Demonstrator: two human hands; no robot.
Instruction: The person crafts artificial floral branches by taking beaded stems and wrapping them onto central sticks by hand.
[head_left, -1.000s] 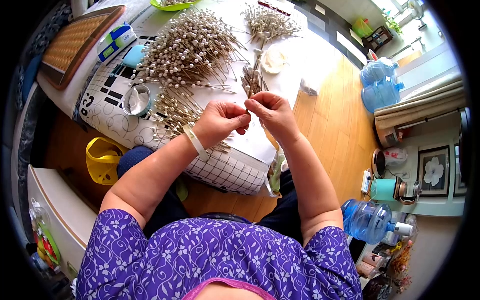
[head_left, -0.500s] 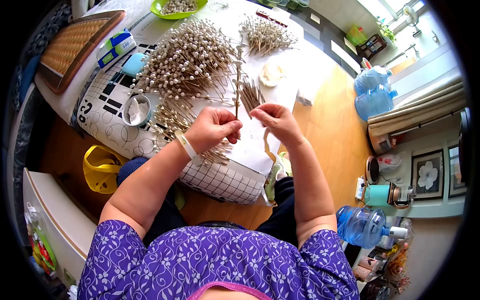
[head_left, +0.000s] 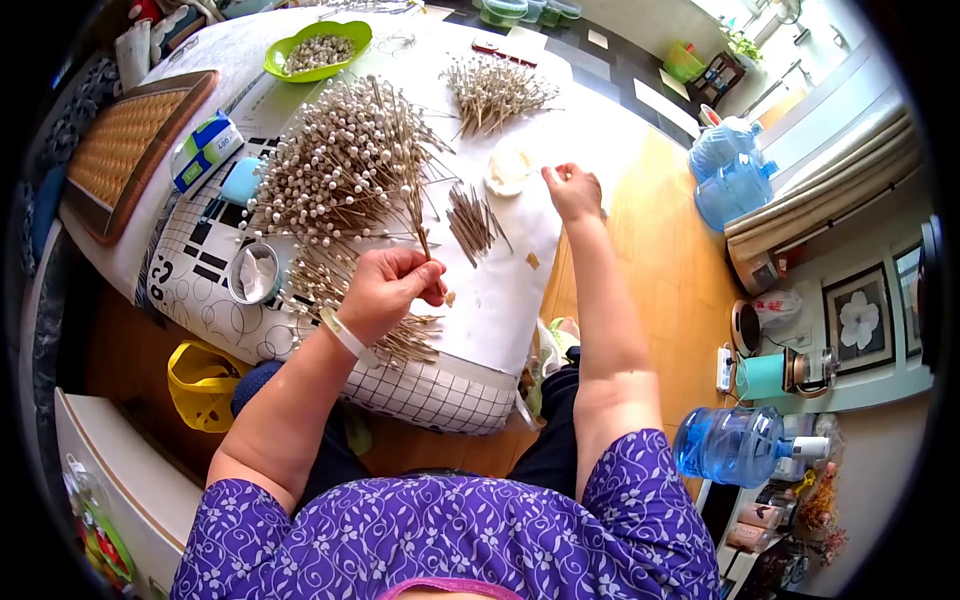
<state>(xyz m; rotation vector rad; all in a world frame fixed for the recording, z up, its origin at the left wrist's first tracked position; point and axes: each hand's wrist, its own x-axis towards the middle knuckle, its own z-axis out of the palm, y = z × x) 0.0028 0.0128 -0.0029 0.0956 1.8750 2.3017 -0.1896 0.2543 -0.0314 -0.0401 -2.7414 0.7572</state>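
Here's the beaded spray (head_left: 414,195), its lower end gripped in the left hand (head_left: 392,288), long axis pointing forward from those fingertips, leaning slightly left. Bare stems (head_left: 470,225) lie just ahead-right of them; farther right, the right hand (head_left: 551,173) looks pinched shut, on what I can't tell.

Brown sticks (head_left: 468,222) obstruct, but nearer paper (head_left: 488,305) allows passage

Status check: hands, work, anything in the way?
Left hand gripping a beaded stem. Right hand near the round white item, grip unclear. Nothing visibly blocking either hand.
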